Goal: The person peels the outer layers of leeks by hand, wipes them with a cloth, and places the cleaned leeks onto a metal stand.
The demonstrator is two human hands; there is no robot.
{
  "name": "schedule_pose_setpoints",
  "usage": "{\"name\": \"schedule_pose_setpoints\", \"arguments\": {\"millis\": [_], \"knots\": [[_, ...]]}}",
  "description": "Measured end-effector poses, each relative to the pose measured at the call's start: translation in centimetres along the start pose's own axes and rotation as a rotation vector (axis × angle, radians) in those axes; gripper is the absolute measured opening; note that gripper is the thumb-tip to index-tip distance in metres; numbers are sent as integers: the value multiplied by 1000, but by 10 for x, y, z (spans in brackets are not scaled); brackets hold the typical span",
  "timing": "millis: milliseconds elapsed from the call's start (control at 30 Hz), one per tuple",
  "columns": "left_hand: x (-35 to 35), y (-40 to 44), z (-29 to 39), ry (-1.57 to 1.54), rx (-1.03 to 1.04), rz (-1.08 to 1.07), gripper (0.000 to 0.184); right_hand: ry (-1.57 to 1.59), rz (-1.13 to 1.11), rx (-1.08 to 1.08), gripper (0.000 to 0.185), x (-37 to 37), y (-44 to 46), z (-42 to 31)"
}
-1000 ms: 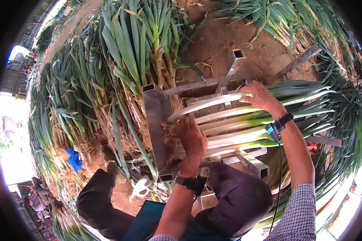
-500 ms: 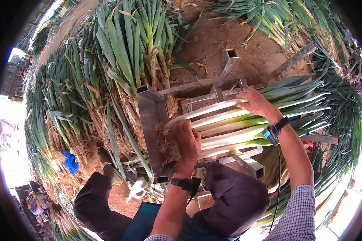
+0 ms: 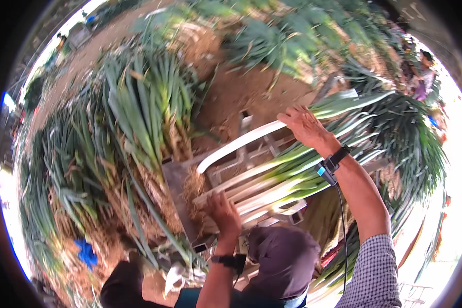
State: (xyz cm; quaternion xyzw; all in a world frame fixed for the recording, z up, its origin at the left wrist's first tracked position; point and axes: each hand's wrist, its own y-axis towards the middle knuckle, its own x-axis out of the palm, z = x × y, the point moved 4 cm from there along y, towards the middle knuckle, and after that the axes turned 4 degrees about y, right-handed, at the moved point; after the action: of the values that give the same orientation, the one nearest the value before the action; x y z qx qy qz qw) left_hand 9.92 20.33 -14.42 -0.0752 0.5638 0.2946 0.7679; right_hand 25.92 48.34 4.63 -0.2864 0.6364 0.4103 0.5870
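Observation:
My right hand [image 3: 307, 124] grips one long leek [image 3: 238, 141] near where its white stem turns green. This leek is raised and bowed, its root end toward the metal end plate [image 3: 177, 191]. Below it, several more leeks [image 3: 287, 173] lie side by side across a metal frame [image 3: 239, 167], with their white ends to the left and leaves to the right. My left hand [image 3: 223, 213] is on the white ends of the nearest leeks, with fingers bent over them. Its fingertips are partly hidden and slightly blurred.
Bundles of leeks [image 3: 143, 102] stand to the left on bare soil. More leeks [image 3: 395, 138] are heaped on the right and at the back. A blue scrap [image 3: 86, 252] lies at lower left. A cable [image 3: 346, 236] hangs from my right wrist device. A person [image 3: 425, 77] is at the far right.
My right hand has lifted one leek off the row, up and away from the others. My left hand has shifted toward the nearer leeks' ends. The camera view has tilted.

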Motion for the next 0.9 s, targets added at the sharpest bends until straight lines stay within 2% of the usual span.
{"name": "schedule_pose_setpoints", "arguments": {"millis": [33,100,167,233,267,300,333,367,400,433,467,567,633,700,733,800,833,900], "knots": [[-1,-7,0,-40,5,-3,48,-42,27,4,28,-21,-8,7],[-19,-20,3,-77,125,-8,47,-228,423,-194,22,-55,-31,37],[-24,-48,2,-146,273,-25,44,-286,237,-63,23,-110,-70,57],[-60,-65,12,-385,325,-199,39,-352,155,70,32,-154,-114,79],[-67,-74,5,-459,436,-219,37,-388,110,134,37,-176,-137,88],[-70,-83,-3,-479,493,-257,36,-400,165,92,39,-208,-165,77],[-73,-92,-11,-500,550,-298,35,-464,241,-47,26,-238,-203,63],[-76,-101,-19,-531,585,-368,35,-524,320,-188,22,-263,-244,50],[-80,-109,-26,-559,618,-435,34,-500,174,70,26,-268,-272,60],[-89,-114,-28,-582,650,-502,34,-465,29,327,41,-268,-301,67],[-92,-118,-37,-456,550,-700,33,-437,-38,436,41,-272,-335,64],[-99,-124,-60,-419,405,-954,30,-366,-262,697,41,-254,-431,40],[-108,-123,-75,-313,403,-1007,28,-461,-462,643,38,-220,-482,10],[-100,-126,-103,-295,388,-1015,27,-411,-620,637,30,-174,-522,-18],[-113,-125,-102,-314,359,-1013,26,-433,-629,591,20,-151,-541,-36],[-120,-122,-115,-204,582,-976,25,-473,-728,530,9,-109,-569,-67],[-124,-119,-130,-145,691,-962,25,-483,-827,518,9,-89,-583,-86],[-116,-121,-166,-42,869,-877,19,-364,-861,500,10,-56,-614,-121]]}}
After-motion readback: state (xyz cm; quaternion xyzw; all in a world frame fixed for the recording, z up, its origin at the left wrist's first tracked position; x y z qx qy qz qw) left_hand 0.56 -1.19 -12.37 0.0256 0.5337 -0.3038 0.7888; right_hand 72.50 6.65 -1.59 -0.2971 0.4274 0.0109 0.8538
